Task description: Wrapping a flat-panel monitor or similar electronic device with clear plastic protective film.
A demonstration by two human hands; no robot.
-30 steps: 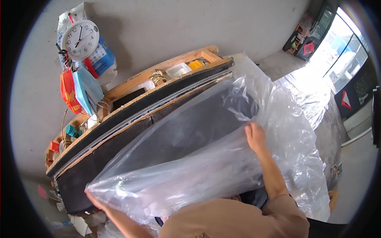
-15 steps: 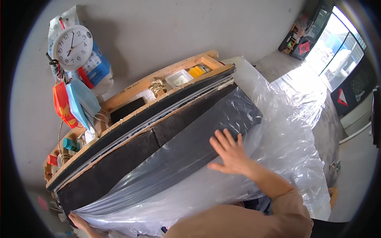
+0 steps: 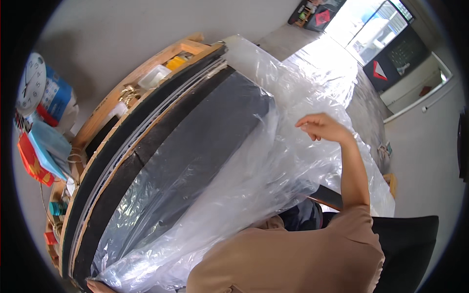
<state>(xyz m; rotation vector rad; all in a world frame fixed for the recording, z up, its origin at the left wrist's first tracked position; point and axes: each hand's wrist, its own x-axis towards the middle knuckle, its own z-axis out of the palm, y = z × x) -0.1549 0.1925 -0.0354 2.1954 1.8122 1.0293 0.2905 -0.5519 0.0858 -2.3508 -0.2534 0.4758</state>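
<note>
A clear plastic sheet [image 3: 220, 190] lies in loose folds over a dark padded panel [image 3: 195, 127] and spreads away to the right. Low at the left, my left hand [image 3: 99, 287] is at the panel's near corner, its fingers closed on the sheet's edge; the lower frame edge cuts off most of it. Raised above the sheet on the right, my right hand [image 3: 323, 128] has loosely bent fingers, the index reaching left, and nothing visible in it. Some of its fingers are hidden behind others.
Against the wall, a wooden frame [image 3: 141, 73] holds a white tray [image 3: 154, 76], coiled golden rope [image 3: 129, 94] and a teal-capped jar [image 3: 57, 208]. A round clock [image 3: 31, 83] and blue face masks [image 3: 51, 146] hang at left. A black chair [image 3: 405, 249] stands behind me, right.
My right hand has lifted off the panel and moved right, its spread fingers now bent. The plastic over the panel lies looser. The view has turned, shifting the scene left.
</note>
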